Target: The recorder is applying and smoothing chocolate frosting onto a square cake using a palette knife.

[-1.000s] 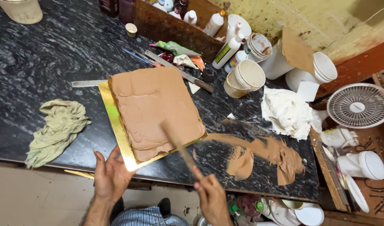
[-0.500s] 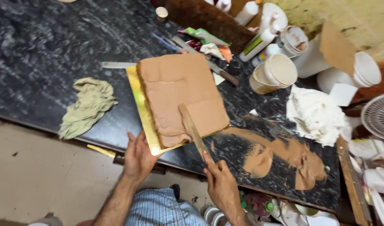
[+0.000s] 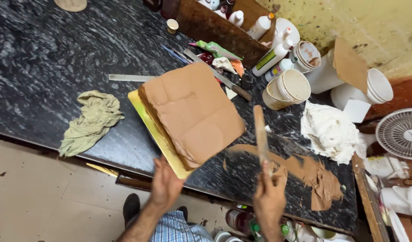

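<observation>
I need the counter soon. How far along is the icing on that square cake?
Done: the square cake looks fully coated in brown icing on top and on the visible sides, though creases show. In hand: the left hand steadies the gold board, and the right hand lifts the spatula clear. Left: smoothing the creases and clearing the brown icing smear off the counter.

Crumpled green rag (image 3: 90,122), white tubs (image 3: 287,88), squeeze bottles (image 3: 269,57), perhaps a fan (image 3: 401,133)

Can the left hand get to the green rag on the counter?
Probably yes. The left hand rests at the gold board under the brown cake, and the green rag lies just left with bare counter between.
</observation>
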